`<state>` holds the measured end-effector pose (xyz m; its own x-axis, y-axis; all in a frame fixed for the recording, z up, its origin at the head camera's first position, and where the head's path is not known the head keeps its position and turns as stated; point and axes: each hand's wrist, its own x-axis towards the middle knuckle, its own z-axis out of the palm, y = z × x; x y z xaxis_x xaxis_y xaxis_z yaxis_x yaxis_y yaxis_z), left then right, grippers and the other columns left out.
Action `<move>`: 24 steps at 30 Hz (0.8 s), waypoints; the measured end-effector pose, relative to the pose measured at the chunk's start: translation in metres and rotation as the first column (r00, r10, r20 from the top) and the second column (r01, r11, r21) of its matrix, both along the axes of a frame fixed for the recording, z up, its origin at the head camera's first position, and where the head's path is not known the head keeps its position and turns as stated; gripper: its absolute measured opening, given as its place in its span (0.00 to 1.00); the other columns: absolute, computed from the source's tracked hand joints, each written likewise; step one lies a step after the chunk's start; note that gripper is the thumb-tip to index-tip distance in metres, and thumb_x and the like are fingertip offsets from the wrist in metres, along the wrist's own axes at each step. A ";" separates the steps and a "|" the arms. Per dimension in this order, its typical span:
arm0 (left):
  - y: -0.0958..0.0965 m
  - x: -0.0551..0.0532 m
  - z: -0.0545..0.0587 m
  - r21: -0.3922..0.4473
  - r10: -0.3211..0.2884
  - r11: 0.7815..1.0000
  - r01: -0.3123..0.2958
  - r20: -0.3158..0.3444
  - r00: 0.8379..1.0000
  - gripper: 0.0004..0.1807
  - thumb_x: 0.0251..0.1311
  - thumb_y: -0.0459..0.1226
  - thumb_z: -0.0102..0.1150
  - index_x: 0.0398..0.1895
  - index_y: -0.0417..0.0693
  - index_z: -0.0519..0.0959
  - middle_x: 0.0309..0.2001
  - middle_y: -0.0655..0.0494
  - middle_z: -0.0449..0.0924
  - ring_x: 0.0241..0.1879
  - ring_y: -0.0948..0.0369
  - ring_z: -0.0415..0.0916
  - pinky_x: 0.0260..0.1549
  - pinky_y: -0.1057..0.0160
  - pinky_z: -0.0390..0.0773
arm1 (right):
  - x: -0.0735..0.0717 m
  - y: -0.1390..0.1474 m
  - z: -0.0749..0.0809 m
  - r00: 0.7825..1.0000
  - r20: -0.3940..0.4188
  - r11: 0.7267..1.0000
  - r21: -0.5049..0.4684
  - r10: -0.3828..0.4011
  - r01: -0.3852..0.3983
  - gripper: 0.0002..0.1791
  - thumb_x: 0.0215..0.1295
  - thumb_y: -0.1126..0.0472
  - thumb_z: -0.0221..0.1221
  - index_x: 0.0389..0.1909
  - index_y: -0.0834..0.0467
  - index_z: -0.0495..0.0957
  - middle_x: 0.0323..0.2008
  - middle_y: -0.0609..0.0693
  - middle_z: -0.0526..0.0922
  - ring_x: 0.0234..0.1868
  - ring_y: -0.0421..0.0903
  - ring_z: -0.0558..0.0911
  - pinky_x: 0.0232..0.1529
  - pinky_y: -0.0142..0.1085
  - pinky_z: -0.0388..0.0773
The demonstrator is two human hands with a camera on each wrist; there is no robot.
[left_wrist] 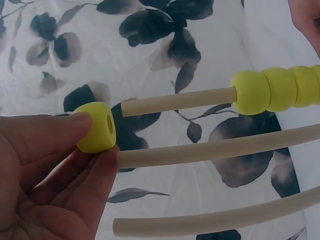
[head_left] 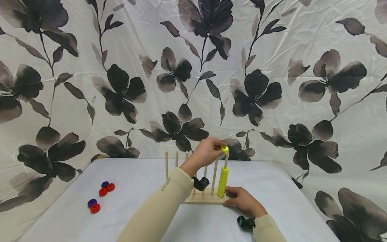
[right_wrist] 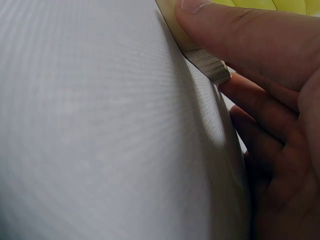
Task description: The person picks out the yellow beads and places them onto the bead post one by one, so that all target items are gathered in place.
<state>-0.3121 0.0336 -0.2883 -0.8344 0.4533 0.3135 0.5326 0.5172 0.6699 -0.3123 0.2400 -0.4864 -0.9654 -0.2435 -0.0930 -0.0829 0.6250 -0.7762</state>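
My left hand (head_left: 205,153) pinches a yellow bead (left_wrist: 96,127) between thumb and fingers. In the left wrist view the bead's hole faces the tip of the rightmost wooden peg (left_wrist: 175,101), with a small gap between them. Lower on that peg sits a stack of several yellow beads (head_left: 223,182). My right hand (head_left: 243,201) grips the right end of the rack's wooden base (head_left: 202,200); in the right wrist view the thumb lies on one side of the base end (right_wrist: 212,67) and the fingers on the other. The left forearm hides part of the rack.
On the left of the white table (head_left: 127,215) lie loose beads: a blue bead (head_left: 105,184) with two red ones near it, and nearer, another blue bead (head_left: 92,203) beside a red bead (head_left: 95,208). Bare pegs (head_left: 166,164) rise left of the stack. A floral cloth (head_left: 136,50) hangs behind.
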 end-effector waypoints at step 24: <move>0.014 0.000 -0.003 -0.071 -0.010 0.997 0.004 -0.077 0.997 0.15 0.64 0.34 0.59 0.53 0.46 0.82 0.52 0.53 0.81 0.49 0.60 0.81 0.45 0.70 0.81 | 0.003 -0.002 0.000 1.000 -0.010 0.999 0.032 0.009 -0.009 0.42 0.45 0.47 0.73 0.64 0.55 0.73 0.66 0.56 0.72 0.70 0.61 0.66 0.67 0.62 0.61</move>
<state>-0.3125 0.0477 -0.2918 -0.8056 0.4826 0.3438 0.5853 0.5580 0.5882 -0.3094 0.2382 -0.4863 -0.9641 -0.2494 -0.0909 -0.0967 0.6490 -0.7546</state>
